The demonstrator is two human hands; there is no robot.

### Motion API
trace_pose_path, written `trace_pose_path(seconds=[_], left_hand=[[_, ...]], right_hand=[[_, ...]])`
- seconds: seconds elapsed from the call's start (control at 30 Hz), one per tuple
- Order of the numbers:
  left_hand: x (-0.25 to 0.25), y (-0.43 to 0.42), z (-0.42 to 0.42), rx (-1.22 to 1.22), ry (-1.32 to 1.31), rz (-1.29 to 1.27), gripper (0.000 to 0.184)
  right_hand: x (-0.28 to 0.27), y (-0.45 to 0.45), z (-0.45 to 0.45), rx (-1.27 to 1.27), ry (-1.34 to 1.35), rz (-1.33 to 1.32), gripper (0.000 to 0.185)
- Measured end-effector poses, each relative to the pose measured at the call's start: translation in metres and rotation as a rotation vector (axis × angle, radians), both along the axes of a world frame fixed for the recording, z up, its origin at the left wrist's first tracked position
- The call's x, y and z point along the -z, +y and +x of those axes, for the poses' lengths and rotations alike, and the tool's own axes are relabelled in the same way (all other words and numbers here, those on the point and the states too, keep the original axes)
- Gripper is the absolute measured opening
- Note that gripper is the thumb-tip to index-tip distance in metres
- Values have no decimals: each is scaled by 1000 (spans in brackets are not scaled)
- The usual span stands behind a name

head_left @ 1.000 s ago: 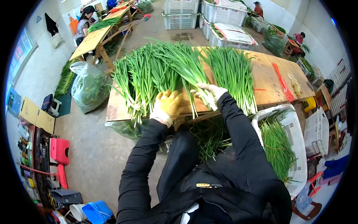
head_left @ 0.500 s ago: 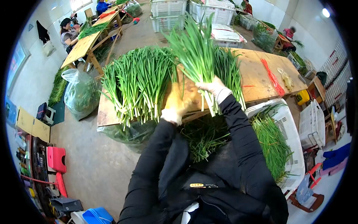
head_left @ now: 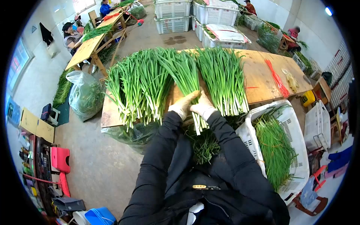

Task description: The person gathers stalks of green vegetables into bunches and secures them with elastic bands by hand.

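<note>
My gloved left hand (head_left: 183, 105) and gloved right hand (head_left: 204, 106) are both closed around a bunch of garlic chives (head_left: 186, 77) at its pale lower stalks. The bunch lies low over the wooden table (head_left: 258, 80), its leaves pointing away from me and its cut ends sticking out below my hands. On its left spreads a wide pile of garlic chives (head_left: 138, 80). Another pile of garlic chives (head_left: 222, 78) sits just to its right, stalk ends toward me.
Red ties (head_left: 276, 78) and a pale glove (head_left: 290, 80) lie on the table's right side. A white crate (head_left: 296, 157) with loose chives (head_left: 275, 150) stands at my right. Filled plastic bags (head_left: 86, 95) are at left. People sit at other tables behind; stacked crates (head_left: 215, 15) stand beyond.
The bunch has come down from its raised position onto the table, shifting left. My left hand, empty before, has closed on the stalks beside my right hand.
</note>
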State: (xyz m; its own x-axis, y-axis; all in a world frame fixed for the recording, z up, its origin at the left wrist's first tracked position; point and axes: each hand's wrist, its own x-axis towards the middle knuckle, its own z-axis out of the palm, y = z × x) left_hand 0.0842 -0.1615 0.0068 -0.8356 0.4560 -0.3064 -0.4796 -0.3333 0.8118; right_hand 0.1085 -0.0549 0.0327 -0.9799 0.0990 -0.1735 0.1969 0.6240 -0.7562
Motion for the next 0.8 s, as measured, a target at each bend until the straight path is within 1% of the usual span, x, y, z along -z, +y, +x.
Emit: trace_pose_path(seconds=[0.03,0.07,0.13,0.17,0.2,0.23,0.27,0.3,0.33,0.37,0.4,0.47,0.5,0.53,0.57,0.6,0.63,0.67,0.7,0.73,0.8], left_hand=[[0,6,-2,40,40,65,62],[-1,5,-5,37,38,67,62],[-37,-4,-3,155,30,-215,73],[-38,-13,-18,197,35,-332,85],[-65,-26,-12,120,28,-336,88],[-30,-45,-45,-70,90,-249,88],[-53,-66,-42,-219,69,-227,83],[-56,-84,-50,-405,-48,10,81],[-50,-109,-66,-441,-149,147,79],[-59,-118,-63,-508,-138,216,76],[-51,-136,-78,-467,-151,286,73],[-45,-134,-90,-677,-85,293,77],[-59,-115,-73,-713,24,197,88],[-83,-89,-43,-649,85,157,95],[-108,-66,-4,-336,202,92,99],[-106,-43,9,-90,237,137,101],[-103,-21,22,95,296,96,98],[-100,5,30,58,366,-14,97],[-103,16,30,114,494,38,95],[-122,22,30,160,607,71,89],[-129,25,29,-91,630,101,79]], right_hand=[[-5,-6,4,20,76,-209,110],[-12,-6,8,68,33,-213,92],[-5,8,-2,78,-73,-682,67],[-6,20,4,96,-110,-927,40],[-4,35,3,67,-190,-1089,24],[-14,52,9,80,-248,-1117,19],[-22,73,14,25,-218,-1201,19],[-23,97,14,-76,-168,-1266,24],[-38,115,18,-116,-254,-1415,29],[-50,133,23,-92,-174,-1375,31],[-60,146,31,-40,-58,-1291,30],[-90,147,46,-63,98,-1155,30],[-95,143,46,-83,207,-1043,30],[-98,133,45,-102,315,-927,31],[-97,117,40,-10,378,-827,32],[-100,106,41,-40,398,-526,36],[-94,85,44,11,567,-381,47],[-89,65,49,1,650,-370,42],[-93,44,53,-48,619,-585,48],[-71,31,44,-68,835,-228,69],[-59,10,62,-104,965,-250,89]])
